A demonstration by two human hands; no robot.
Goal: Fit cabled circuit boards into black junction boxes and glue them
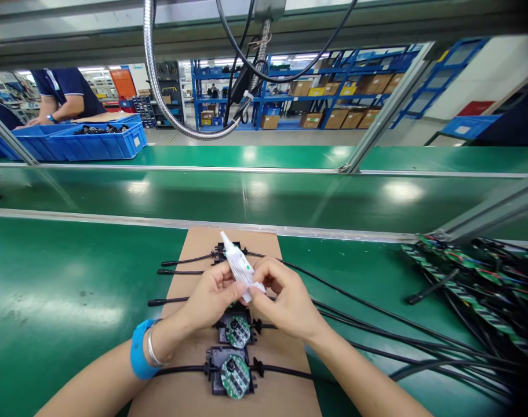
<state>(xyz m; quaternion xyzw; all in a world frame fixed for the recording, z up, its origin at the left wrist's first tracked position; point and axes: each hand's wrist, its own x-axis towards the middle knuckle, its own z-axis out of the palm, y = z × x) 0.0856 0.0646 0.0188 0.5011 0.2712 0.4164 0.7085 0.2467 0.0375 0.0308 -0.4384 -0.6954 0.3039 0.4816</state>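
A white squeeze tube (240,262) with a long pointed nozzle is between my two hands, its tip tilted up and to the left. My left hand (214,292) grips the tube's body from the left. The fingers of my right hand (283,295) pinch its flat lower end. Beneath them, a column of black housings (217,382) with round green circuit boards (235,376) lies on a cardboard sheet (285,399). Black cables (290,372) leave the housings on both sides. My hands hide the middle housings.
A heap of cables and circuit strips (472,289) lies on the green bench (72,278) at the right. Blue bins (102,145) stand at the back left, near another person (68,95). A metal hose (153,75) hangs overhead.
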